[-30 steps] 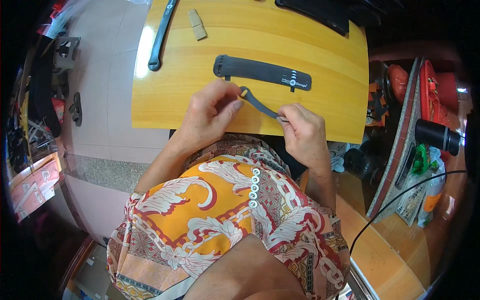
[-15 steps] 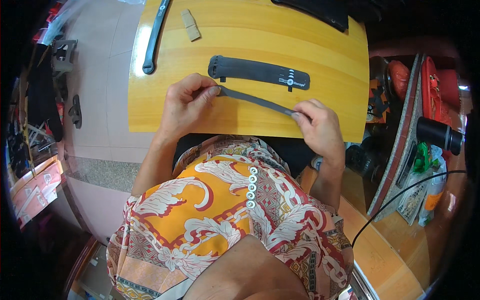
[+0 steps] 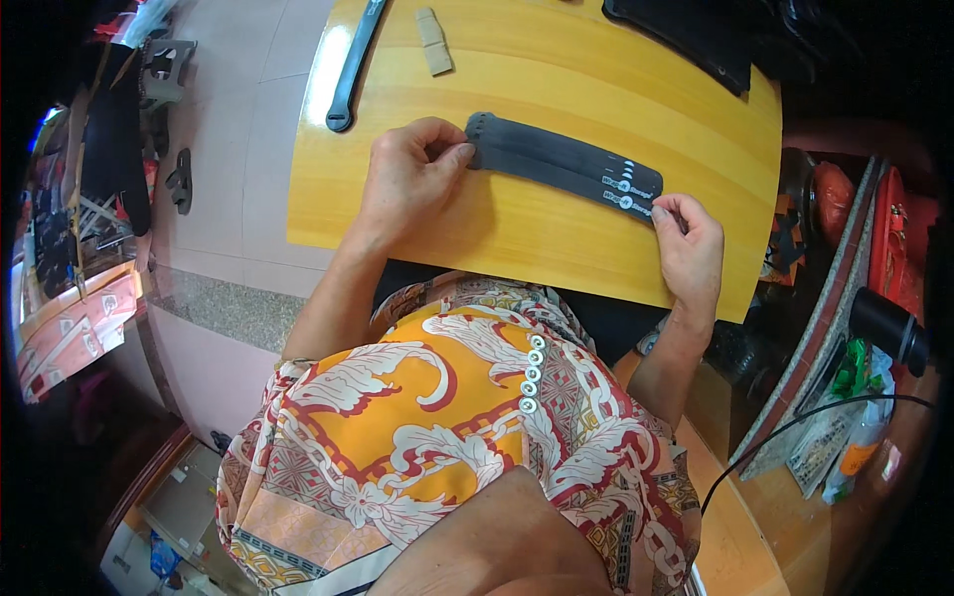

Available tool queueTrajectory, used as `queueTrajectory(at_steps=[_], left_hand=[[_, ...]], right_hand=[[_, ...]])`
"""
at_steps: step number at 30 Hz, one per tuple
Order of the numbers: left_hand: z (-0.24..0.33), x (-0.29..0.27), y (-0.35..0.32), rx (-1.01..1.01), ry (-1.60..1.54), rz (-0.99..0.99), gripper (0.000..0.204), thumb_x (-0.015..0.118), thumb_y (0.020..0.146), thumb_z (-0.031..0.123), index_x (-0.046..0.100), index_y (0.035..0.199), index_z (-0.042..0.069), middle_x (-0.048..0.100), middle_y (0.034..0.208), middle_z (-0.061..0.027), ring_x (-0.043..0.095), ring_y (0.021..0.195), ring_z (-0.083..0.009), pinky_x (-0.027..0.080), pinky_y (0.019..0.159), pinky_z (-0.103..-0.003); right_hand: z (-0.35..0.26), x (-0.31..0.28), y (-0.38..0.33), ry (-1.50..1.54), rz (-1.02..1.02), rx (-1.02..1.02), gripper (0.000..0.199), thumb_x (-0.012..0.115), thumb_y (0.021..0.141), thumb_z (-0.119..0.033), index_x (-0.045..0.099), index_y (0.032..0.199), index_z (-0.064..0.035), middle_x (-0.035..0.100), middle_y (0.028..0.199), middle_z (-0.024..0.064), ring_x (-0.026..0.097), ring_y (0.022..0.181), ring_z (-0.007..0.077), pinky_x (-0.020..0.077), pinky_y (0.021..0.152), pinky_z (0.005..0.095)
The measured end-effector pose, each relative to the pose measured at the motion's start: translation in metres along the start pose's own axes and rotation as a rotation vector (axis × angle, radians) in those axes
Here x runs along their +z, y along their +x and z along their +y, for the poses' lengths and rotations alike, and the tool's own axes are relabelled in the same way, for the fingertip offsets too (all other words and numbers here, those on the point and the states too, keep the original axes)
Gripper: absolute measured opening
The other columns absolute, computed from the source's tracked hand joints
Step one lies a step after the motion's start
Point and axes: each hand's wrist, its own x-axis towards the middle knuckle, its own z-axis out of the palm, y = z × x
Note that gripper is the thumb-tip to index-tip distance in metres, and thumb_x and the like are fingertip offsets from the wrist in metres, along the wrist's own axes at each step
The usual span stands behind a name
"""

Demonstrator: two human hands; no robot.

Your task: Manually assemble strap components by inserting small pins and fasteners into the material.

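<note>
Light glares on the yellow table beside pale floor tiles

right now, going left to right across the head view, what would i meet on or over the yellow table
Single dark strap, left hand, pair of dark straps lying lengthwise together, right hand.

This is looking like a home: a glossy yellow wooden tabletop is standing beside pale pinkish floor tiles, a dark flat sandal is lying there, and an orange-patched clear plastic package is sitting far right.
</note>
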Motion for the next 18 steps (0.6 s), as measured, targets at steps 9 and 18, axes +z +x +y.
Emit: queueTrajectory(at_steps=[9,18], left_hand=[[0.0021,0.0033,0.0022,0.017,0.060,0.024,0.009,0.062,0.080,0.005,0.061,0.084,-0.003,0.062,0.069,-0.0039,0.054,0.058,-0.0062,0.043,0.051,-0.020],[0.0063,0.0035,0.0027,-0.064,0.074,0.088,0.011,0.063,0.076,0.007,0.063,0.081,-0.003,0.063,0.064,-0.0081,0.057,0.058,-0.0097,0.046,0.056,-0.024]], right_hand=[[0.0024,0.0033,0.0036,-0.011,0.029,0.027,0.010,0.058,0.081,-0.005,0.058,0.084,0.0045,0.054,0.066,0.0015,0.045,0.060,0.0062,0.0387,0.054,0.0219],[0.0090,0.0052,0.0086,-0.070,0.048,0.087,0.014,0.059,0.079,-0.012,0.059,0.080,0.0025,0.050,0.055,0.0045,0.044,0.051,0.0073,0.0372,0.048,0.0248]])
